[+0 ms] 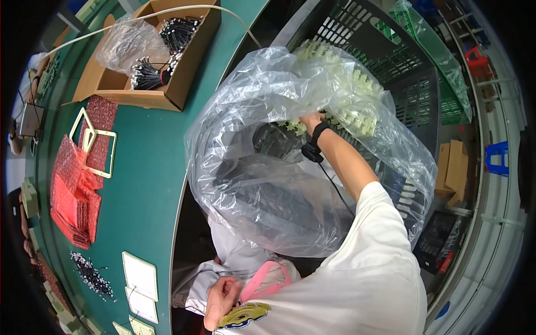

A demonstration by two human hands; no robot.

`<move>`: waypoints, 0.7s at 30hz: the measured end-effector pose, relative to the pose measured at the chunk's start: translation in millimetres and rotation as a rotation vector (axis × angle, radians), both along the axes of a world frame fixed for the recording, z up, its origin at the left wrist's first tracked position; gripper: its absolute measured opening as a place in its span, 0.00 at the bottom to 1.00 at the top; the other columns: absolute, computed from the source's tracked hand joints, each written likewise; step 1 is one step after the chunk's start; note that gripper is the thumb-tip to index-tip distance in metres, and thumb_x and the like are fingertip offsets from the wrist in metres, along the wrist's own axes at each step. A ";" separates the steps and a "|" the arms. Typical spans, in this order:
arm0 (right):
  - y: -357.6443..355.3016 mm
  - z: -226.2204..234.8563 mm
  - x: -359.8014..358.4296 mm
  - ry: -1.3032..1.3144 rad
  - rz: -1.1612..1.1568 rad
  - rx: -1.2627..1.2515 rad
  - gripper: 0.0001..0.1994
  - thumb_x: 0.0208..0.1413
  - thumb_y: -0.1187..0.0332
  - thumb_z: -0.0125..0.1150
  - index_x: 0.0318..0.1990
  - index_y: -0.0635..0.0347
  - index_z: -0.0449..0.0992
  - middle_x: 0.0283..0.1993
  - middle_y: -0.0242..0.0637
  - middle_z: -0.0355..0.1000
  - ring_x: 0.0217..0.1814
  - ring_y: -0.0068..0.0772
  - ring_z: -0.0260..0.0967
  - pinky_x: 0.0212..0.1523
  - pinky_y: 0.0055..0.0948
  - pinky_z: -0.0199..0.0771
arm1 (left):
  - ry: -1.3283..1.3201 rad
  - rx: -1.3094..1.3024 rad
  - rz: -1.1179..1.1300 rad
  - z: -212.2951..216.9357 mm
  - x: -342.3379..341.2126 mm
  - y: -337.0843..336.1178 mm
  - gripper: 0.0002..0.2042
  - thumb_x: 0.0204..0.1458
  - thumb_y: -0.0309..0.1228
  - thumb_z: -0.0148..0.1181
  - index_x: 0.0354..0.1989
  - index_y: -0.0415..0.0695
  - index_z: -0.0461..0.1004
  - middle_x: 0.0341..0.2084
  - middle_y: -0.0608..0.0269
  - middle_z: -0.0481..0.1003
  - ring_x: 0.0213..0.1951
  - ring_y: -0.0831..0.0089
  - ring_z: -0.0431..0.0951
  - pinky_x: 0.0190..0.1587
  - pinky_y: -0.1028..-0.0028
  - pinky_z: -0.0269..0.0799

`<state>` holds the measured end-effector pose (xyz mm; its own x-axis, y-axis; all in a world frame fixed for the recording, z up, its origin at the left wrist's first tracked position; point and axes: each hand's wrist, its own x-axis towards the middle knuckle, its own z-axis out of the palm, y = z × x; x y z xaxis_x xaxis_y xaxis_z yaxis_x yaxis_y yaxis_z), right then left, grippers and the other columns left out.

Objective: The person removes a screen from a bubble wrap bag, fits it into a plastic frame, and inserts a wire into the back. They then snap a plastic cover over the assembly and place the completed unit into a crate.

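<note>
My right hand [311, 119] reaches through the mouth of a large clear plastic bag [223, 162], up against pale yellow-green plastic pieces [357, 120]. Its fingers are hidden among the pieces and the film, so their grip does not show. A black band with a small device [312, 149] is on that wrist. The bag lines a dark grey slotted crate [410, 84] and spills over its near rim. My left hand [222, 298] is low in front of my body, fingers curled in, beside a pink strap [268, 282]. Anything inside those fingers is hidden.
Left of the bag runs a green-topped table [148, 167]. On it are a cardboard box [167, 99] of black cable bundles, red bubble-wrap bags [75, 195], pale frames [103, 153], a pile of small black leads [92, 276] and white panels [139, 276]. A green crate [452, 95] stands behind.
</note>
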<state>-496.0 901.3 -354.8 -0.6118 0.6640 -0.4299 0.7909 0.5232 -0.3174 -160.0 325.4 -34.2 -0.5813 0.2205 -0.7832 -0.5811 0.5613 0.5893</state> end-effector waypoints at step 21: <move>-76.9 137.8 63.1 0.124 -0.036 -0.698 0.27 0.59 0.63 0.71 0.63 0.69 0.76 0.59 0.52 0.80 0.58 0.47 0.81 0.56 0.45 0.82 | 0.160 0.078 0.020 35.9 -8.2 -18.1 0.11 0.61 0.28 0.66 0.46 0.34 0.79 0.24 0.62 0.80 0.25 0.76 0.77 0.31 0.74 0.75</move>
